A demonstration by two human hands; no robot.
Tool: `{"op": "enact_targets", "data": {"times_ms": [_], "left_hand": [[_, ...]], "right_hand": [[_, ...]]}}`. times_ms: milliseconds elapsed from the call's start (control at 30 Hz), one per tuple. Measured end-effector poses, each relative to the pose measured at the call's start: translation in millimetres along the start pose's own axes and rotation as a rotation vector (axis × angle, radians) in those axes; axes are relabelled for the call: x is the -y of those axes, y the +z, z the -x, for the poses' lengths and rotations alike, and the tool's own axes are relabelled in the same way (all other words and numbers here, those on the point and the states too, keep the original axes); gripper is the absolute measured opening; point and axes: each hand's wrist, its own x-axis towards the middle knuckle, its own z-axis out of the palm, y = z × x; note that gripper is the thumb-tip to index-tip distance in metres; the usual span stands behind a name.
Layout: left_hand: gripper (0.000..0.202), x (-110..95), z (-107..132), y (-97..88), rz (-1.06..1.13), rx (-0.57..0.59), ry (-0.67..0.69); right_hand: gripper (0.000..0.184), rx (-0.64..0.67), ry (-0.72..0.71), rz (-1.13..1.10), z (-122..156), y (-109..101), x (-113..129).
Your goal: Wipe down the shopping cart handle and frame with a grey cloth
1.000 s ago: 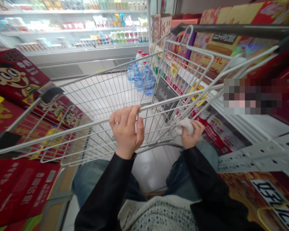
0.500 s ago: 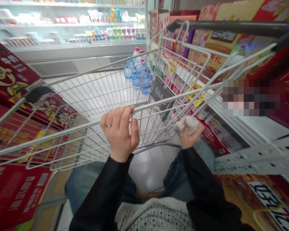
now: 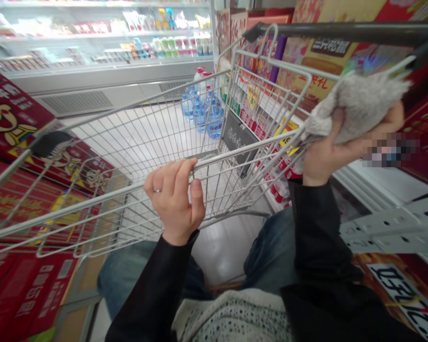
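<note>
Gripping a wire shopping cart (image 3: 231,154) by its near top rail (image 3: 92,202), the left hand (image 3: 174,199) is curling its fingers over the metal while its thumb is pointing upward on the person's side. A ring (image 3: 158,191) is circling one finger. The right hand (image 3: 324,154) is closing on a fluffy grey cloth (image 3: 364,104), its thumb pressing the near face and its fingers wrapping round the right edge. The cloth is covering part of a raised rail (image 3: 401,65) just below the push handle (image 3: 342,31), and the rail is poking out past it; whether any fingertip is touching the metal underneath, I cannot tell.

The cart is standing crosswise before the person's knees, its handle end lying to the right. A dark grey panel (image 3: 237,137) is hanging at that end. Dark sleeves (image 3: 150,285) are covering both forearms, and blue jeans (image 3: 274,242) are showing beneath the wires. Beyond the cart, blue water bottles (image 3: 214,118) are standing on the pale floor (image 3: 221,256) near a lit refrigerated display case (image 3: 135,76). Red boxes with cartoon faces (image 3: 32,102) are resting to the left. On the right, printed gift boxes (image 3: 324,59) are lining a white metal shelf (image 3: 381,187), and a yellow price tag (image 3: 288,125) is showing through the cart's wires.
</note>
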Motion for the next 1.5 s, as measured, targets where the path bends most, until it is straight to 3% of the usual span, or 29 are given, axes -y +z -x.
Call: {"op": "enact_targets", "data": {"times_ms": [67, 167, 267, 367, 533, 600, 633, 700, 867, 933, 1000, 1167, 1233, 1333, 1433, 1500], "left_hand": [[0.038, -0.3, 0.5, 0.3, 0.018, 0.004, -0.015], [0.038, -0.9, 0.9, -0.6, 0.037, 0.018, -0.035], [0.037, -3.5, 0.0, -3.0, 0.037, 0.038, -0.071], [0.037, -7.5, -1.6, -5.1, 0.043, 0.046, -0.084], [0.036, -9.5, -1.6, -7.0, 0.033, 0.043, -0.081], [0.036, -8.6, -0.9, -7.7, 0.033, 0.046, -0.083], [0.036, -8.3, -0.6, -8.0, 0.037, 0.046, -0.082], [0.036, -8.9, -0.6, -8.3, 0.048, 0.045, -0.079], [0.035, -18.2, -2.3, -7.0, 0.041, 0.049, -0.136], [0.035, -22.1, -3.1, -6.5, 0.032, 0.048, -0.146], [0.035, -24.7, -3.5, -6.4, 0.024, 0.047, -0.145], [0.037, -28.4, -3.7, -6.1, 0.014, 0.059, -0.148], [0.038, -30.2, -4.0, -5.1, 0.024, 0.057, -0.147], [0.037, -31.4, -4.5, -4.1, 0.045, 0.040, -0.155], [0.036, -28.9, -4.3, -6.2, 0.030, 0.074, -0.157], [0.041, -25.4, -4.1, -9.6, 0.007, 0.141, -0.129]], "right_hand": [[0.044, 0.032, -0.013, 0.004, 41.5, 16.3, 28.7], [0.041, 0.070, -0.079, -0.009, 127.9, 47.1, 67.7], [0.040, 0.021, -0.183, -0.052, 180.7, 64.5, 84.4], [0.041, -0.052, -0.273, -0.069, 163.8, 60.1, 87.6], [0.049, -0.475, -0.305, 0.050, 25.9, 26.9, 97.5], [0.051, -0.531, -0.321, 0.051, -13.1, 23.0, 103.7], [0.051, -0.538, -0.318, 0.042, -18.8, 25.6, 106.4], [0.048, -0.502, -0.283, 0.008, 1.0, 39.6, 110.8], [0.038, -0.155, -0.232, -0.077, 142.5, 89.6, 115.1], [0.038, -0.085, -0.263, -0.069, 170.0, 95.2, 114.4], [0.038, -0.089, -0.310, -0.040, 157.4, 87.3, 112.4], [0.043, -0.296, -0.305, 0.023, 45.7, 50.1, 108.6], [0.047, -0.340, -0.260, -0.007, 34.8, 52.2, 112.3], [0.045, -0.347, -0.198, -0.066, 85.6, 78.7, 123.2], [0.042, -0.140, -0.348, -0.115, 164.4, 106.5, 135.7], [0.041, -0.079, -0.415, -0.126, 193.9, 113.3, 141.7]]}}
